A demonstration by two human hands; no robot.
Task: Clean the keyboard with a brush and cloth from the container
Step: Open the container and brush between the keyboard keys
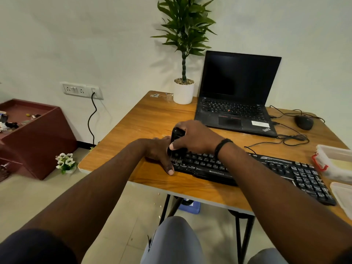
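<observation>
On the floor at far left stands a dark red cabinet (38, 130) with small clutter on its top, and beside it a little bunch of white flowers (65, 162); a wall socket (82, 90) with a black cord plugged in sits above. Moving right, the wooden bench (152, 115) begins. The left hand (162, 153) rests at the keyboard's left end, its fingers (169, 168) straight and lying flat against the edge, thumb tip down on the wood — holding nothing, only steadying. Just to its right, the right hand (194, 138) wraps its fingers round a black brush (176, 141), thumb pressed on the near side; the brush stands nearly upright, its bristles down on the leftmost keys. The keyboard (266, 168) is black, full-size, with white lettering and a maker's name on its front lip — it lies slanted across the near part of the bench, its right end reaching the near edge. Behind it are a potted plant (183, 54) in a white pot, an open black laptop (236, 92) with a dark screen, and a black mouse (303, 121) with trailing cable. At far right sits a clear plastic container (335, 161) with a red clip, its lid (342, 197) lying just beside it.
</observation>
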